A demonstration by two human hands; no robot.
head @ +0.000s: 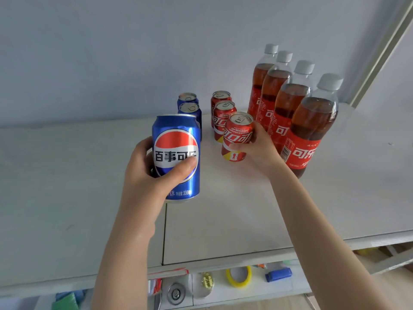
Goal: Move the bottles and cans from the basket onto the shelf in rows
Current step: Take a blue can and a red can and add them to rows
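Note:
My left hand (143, 180) grips a blue Pepsi can (176, 139), held upright in front of two more blue cans (190, 108) that stand in a row on the white shelf (223, 220). My right hand (259, 148) holds a red Coca-Cola can (238, 133) at the front of a row with two other red cans (223, 113); whether it rests on the shelf I cannot tell. Several cola bottles (310, 121) with grey caps stand in a row to the right. The basket is out of view.
The shelf's front edge (223, 262) runs below my forearms. On a lower shelf lie a yellow tape roll (238, 277), a blue object (278, 274) and small metal items. A pale wall stands behind the rows, with a white frame at the right.

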